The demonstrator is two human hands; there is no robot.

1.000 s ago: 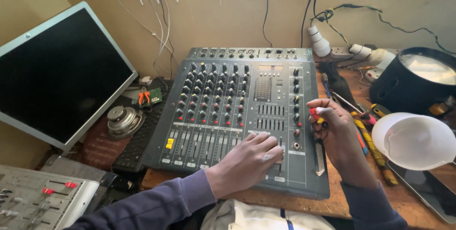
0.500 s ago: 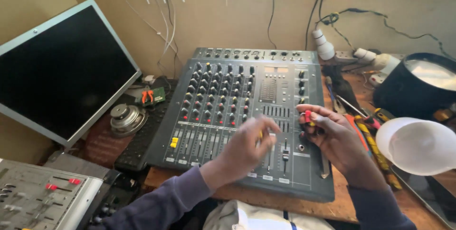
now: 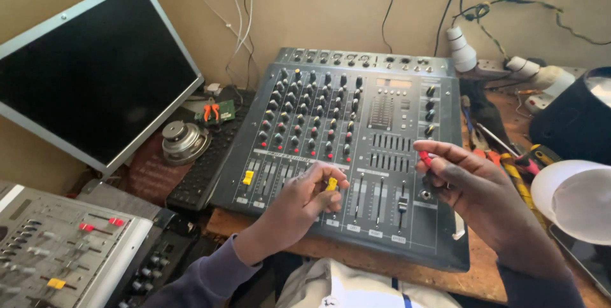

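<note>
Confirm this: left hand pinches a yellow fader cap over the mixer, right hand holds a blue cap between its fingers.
One detail is wrong. In the head view the right hand holds a red cap, not a blue one. The rest stands: the left hand pinches a yellow fader cap over the mixer.

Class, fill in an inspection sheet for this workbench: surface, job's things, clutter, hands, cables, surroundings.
Surface: brown wooden bench, crowded.
Job's things: grey audio mixing console; small yellow fader cap; small red cap.
Clutter: round metal speaker driver, orange-handled pliers, white plastic bowl.
Hands: left hand pinches the yellow cap; right hand pinches the red one.
Cables: black and white leads hang down the wall.
Surroundings: dark flat monitor, second silver mixer.
</note>
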